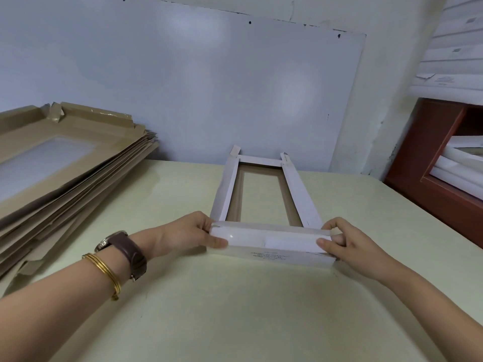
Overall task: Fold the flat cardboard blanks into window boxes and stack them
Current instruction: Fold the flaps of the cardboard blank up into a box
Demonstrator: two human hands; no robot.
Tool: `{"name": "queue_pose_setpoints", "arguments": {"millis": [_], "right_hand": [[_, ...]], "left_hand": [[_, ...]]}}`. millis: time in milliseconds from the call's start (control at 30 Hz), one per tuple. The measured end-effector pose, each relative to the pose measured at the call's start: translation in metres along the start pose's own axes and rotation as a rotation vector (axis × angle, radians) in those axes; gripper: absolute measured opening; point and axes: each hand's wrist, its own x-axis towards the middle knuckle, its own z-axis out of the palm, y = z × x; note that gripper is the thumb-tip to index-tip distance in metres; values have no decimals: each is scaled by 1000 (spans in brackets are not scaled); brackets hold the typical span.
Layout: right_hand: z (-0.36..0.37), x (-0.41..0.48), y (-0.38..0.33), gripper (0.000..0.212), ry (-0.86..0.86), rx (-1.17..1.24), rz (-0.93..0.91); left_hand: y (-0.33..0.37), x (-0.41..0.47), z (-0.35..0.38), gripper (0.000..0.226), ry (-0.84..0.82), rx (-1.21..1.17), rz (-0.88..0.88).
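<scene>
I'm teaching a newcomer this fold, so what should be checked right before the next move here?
1. Grip of left hand on near end flap: ok, pinches its left end.
2. Grip of right hand: ok, pinches the right end.
3. Both long side walls raised: ok.
4. Lock of far end wall: cannot tell; corner tabs poke up.
5. Tuck of near end flap: not ok, not yet pressed down.
</scene>
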Motion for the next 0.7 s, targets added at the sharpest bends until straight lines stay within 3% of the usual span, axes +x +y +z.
{"name": "queue_pose_setpoints", "arguments": {"millis": [67, 200, 433, 600, 700], "right_hand": [[2, 1, 1, 19, 15, -49, -27], [6, -2, 3, 14, 1, -183, -109], [10, -6, 5, 14, -38, -206, -97], [15, -10, 8, 11, -30, -434, -155], [19, -12, 12, 8, -43, -453, -131]], "left_hand": [[1, 1, 0, 8, 25, -13, 17], [-2, 1, -1, 35, 55, 38, 81], [-6, 4, 3, 13, 82, 327, 171], [-9, 3, 5, 26, 98, 416, 163], [-11, 4, 7, 27, 96, 474, 168]]}}
